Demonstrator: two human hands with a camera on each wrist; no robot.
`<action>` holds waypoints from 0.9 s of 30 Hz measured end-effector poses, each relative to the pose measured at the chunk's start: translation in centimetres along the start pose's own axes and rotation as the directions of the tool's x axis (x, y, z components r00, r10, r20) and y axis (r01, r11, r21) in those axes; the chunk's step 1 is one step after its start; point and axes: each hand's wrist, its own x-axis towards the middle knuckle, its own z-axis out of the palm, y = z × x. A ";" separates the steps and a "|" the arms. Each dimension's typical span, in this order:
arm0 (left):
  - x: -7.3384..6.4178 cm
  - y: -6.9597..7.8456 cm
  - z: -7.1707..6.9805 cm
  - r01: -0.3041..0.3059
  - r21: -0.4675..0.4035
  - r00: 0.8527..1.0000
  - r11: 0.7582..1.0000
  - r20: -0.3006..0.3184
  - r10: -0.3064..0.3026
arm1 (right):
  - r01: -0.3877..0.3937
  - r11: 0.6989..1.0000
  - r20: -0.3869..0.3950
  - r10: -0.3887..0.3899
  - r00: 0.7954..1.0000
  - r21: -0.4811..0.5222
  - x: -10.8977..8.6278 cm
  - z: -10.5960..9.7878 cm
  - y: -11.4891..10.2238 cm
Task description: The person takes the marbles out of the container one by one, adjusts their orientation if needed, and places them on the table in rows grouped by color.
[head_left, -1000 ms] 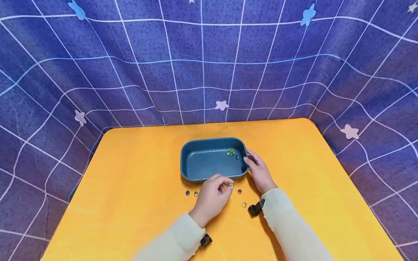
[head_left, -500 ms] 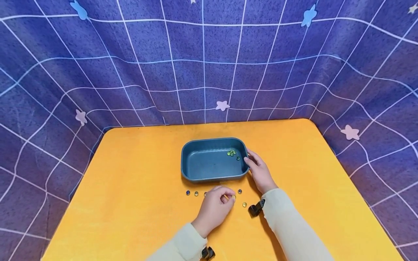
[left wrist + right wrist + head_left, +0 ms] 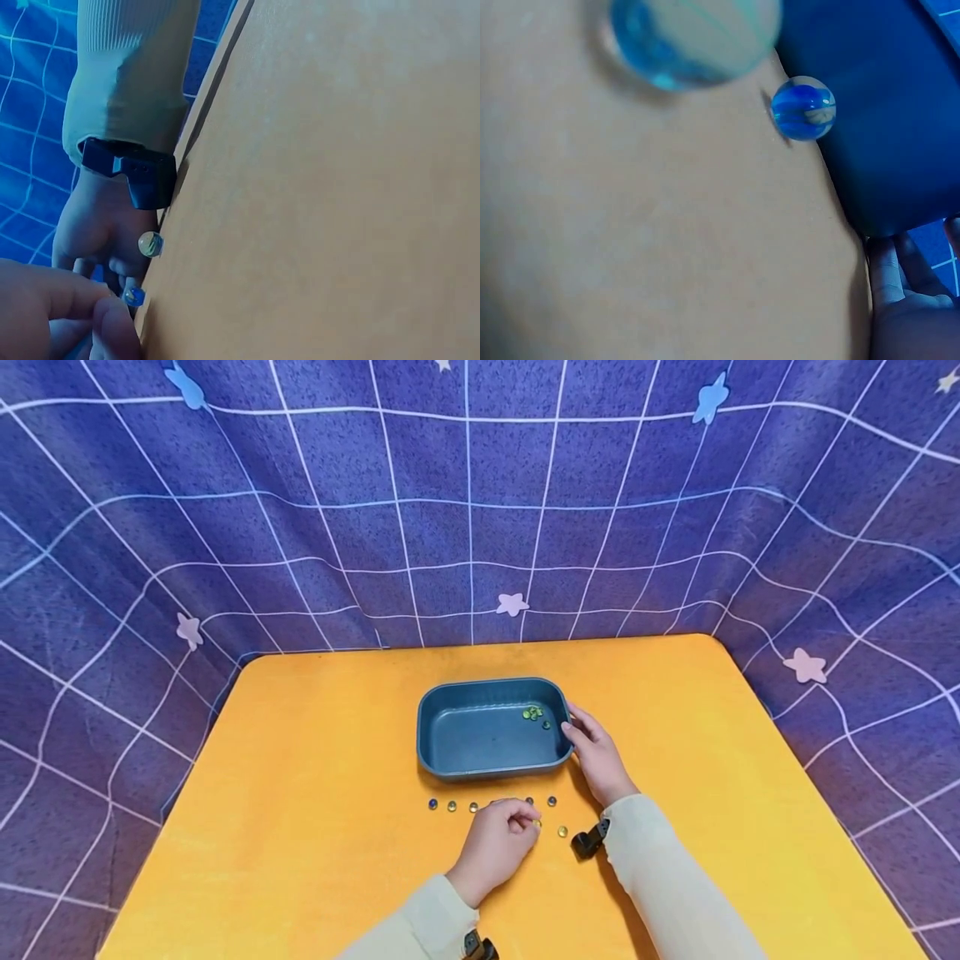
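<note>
In the head view my left hand (image 3: 495,845) is over the table in front of a dark blue plastic tub (image 3: 487,773). Its thumb and forefinger pinch a yellowish glass marble (image 3: 537,824), mostly covered by the fingertips. My right hand (image 3: 597,762) grips the tub's right end, thumb over the rim and fingers along the outside. Several green marbles (image 3: 532,713) lie inside the tub, near its right end. Close to my left fingertips are a dark blue marble (image 3: 552,801) and a clear yellowish marble (image 3: 562,832). In the right wrist view, a blue-swirled marble (image 3: 803,109) sits beside the tub wall.
More marbles form a loose row before the tub, including a blue one (image 3: 432,804) and a clear one (image 3: 452,807); my left hand partly hides some. The yellow tabletop (image 3: 315,777) meets a purple grid-patterned curtain (image 3: 420,527) behind and at both sides.
My left hand has drawn back from the tub's front rim toward me, still pinching the marble, uncovering more of the row. My right hand keeps its hold on the tub.
</note>
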 end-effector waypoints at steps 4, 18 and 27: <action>0.0 -0.1 0.2 -0.012 0.057 0.999 0.998 -0.040 0.015 | -0.001 1.000 -0.003 0.001 1.000 0.005 0.0 0.0 0.0; 0.1 0.1 0.5 -0.069 0.248 0.996 0.966 -0.044 0.082 | -0.004 1.000 0.001 0.004 1.000 0.005 0.0 -0.1 0.1; 0.2 0.2 0.6 -0.069 0.259 0.994 0.963 -0.062 0.088 | -0.015 1.000 -0.001 0.015 1.000 -0.003 0.1 -0.1 0.1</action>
